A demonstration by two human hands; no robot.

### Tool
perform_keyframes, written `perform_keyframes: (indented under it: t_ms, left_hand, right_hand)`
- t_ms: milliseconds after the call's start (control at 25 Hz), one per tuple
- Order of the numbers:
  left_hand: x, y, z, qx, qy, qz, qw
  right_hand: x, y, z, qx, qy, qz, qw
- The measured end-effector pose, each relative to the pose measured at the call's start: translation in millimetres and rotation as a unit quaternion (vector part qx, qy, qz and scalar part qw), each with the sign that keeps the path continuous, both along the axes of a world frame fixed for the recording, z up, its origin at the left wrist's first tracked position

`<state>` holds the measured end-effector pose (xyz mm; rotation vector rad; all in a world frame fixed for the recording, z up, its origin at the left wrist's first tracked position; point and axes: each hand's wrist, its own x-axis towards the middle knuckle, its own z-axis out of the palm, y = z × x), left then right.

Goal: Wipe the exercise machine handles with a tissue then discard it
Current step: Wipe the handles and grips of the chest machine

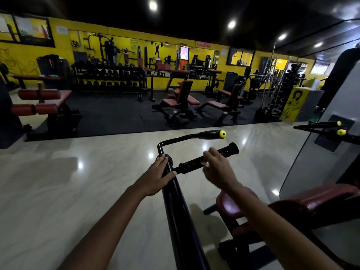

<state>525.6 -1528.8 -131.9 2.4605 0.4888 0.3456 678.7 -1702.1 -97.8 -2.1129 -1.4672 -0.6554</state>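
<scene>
A black machine arm (181, 221) rises from the bottom middle and splits into two handles. My left hand (157, 175) grips the top of that arm at the joint. The lower handle (226, 151), a black grip, runs up to the right. My right hand (218, 168) is wrapped around its middle, with a bit of white tissue (206, 164) showing under the fingers against the grip. The upper handle (212, 134) ends in a yellow cap and is untouched.
A dark red seat pad (231, 203) and back pad (319, 199) of the machine sit to the right. Two more yellow-capped handles (341, 132) stick out at the right edge. Glossy pale floor lies ahead, then benches (181, 102) and a dumbbell rack (109, 78).
</scene>
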Motion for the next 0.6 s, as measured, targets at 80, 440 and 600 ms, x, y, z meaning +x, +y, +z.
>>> perform_keyframes:
  t_ms: [80,440,600]
  left_hand:
    - [-0.7,-0.7,0.7,0.003,-0.001,0.000,1.000]
    - [-8.6,-0.9,22.8,0.012,-0.033,-0.024,0.999]
    - [-8.4,16.4,37.1,0.004,-0.045,-0.009,0.999]
  right_hand:
    - [-17.4,15.8,-9.7,-0.030,-0.002,0.036,0.999]
    - [-25.9,36.3,7.8,-0.022,0.054,0.074,0.996]
    - [3.5,39.0,34.7,-0.005,0.053,0.028,0.998]
